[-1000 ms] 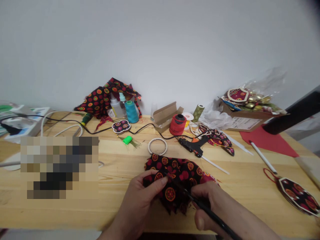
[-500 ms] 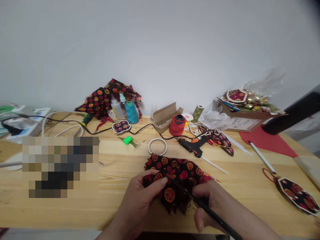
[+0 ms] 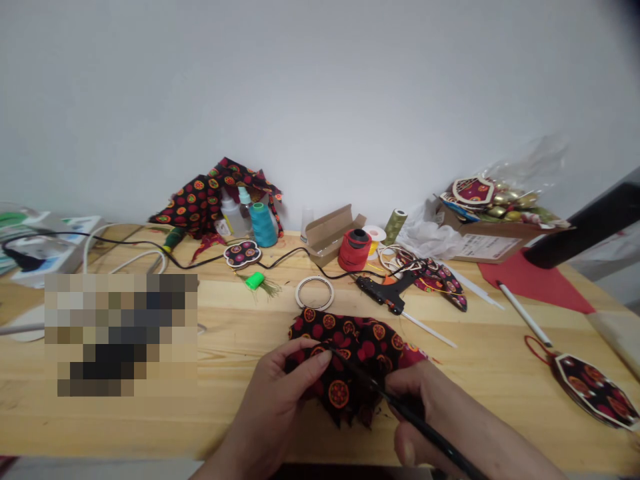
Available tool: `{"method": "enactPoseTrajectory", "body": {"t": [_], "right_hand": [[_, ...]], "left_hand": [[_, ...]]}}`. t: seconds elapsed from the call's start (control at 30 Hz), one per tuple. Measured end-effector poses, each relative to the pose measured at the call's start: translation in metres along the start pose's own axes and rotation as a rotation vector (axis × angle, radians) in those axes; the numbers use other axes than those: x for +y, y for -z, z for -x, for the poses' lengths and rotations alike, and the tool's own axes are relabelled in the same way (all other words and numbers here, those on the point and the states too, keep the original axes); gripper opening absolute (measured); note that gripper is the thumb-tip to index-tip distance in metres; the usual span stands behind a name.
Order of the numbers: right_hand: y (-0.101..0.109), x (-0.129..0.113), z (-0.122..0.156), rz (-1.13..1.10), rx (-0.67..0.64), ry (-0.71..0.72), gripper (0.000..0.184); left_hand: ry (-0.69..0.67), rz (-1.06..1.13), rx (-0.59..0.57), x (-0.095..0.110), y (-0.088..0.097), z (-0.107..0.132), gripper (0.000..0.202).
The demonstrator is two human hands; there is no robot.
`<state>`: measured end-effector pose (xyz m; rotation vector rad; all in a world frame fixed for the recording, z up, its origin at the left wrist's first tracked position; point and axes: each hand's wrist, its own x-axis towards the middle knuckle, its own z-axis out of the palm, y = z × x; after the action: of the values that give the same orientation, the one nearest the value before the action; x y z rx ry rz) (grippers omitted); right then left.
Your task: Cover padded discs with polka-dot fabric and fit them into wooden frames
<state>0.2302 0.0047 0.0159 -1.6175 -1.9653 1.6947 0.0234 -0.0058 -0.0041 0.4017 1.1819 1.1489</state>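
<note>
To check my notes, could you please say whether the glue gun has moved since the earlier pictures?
No; the glue gun lies in the same place against the wooden tabletop.

I can't make out a single word or number from here. The plainest label (image 3: 483, 246) is the white one on the front of the cardboard box (image 3: 533, 237) over at the right, near the wall; it bears faint lines of print, too small and blurred to read. Back by the wall, left of centre, the clear bottle (image 3: 231, 212) has a white-and-yellow sticker (image 3: 237, 223), and its lettering, if any, is lost to me. The blue patches on the white block (image 3: 77, 243) at far left are equally indistinct.
</note>
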Motion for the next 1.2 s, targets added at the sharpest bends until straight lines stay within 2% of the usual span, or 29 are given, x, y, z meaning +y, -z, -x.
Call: {"method": "enactPoseTrajectory", "body": {"t": [0.17,0.63,0.77,0.93,1.2], "right_hand": [[0.001,-0.003,0.001,0.026,0.002,-0.009,0.036],[-0.001,-0.001,-0.001,-0.081,-0.01,-0.049,0.042],[0.0,-0.001,0.0,-0.067,0.001,-0.042,0.046],[0.001,0.002,-0.001,-0.036,0.018,-0.052,0.043],[0.002,0.0,0.004,0.047,0.014,-0.064,0.044]], "left_hand": [[-0.027,-0.073,0.002,-0.006,0.004,-0.002,0.028],[-0.082,-0.266,-0.119,-0.006,0.012,-0.004,0.019],[-0.066,-0.235,-0.122,-0.005,0.01,-0.002,0.02],[0.015,-0.078,-0.107,-0.003,0.007,0.001,0.02],[-0.005,-0.137,-0.154,-0.006,0.012,-0.004,0.019]]}}
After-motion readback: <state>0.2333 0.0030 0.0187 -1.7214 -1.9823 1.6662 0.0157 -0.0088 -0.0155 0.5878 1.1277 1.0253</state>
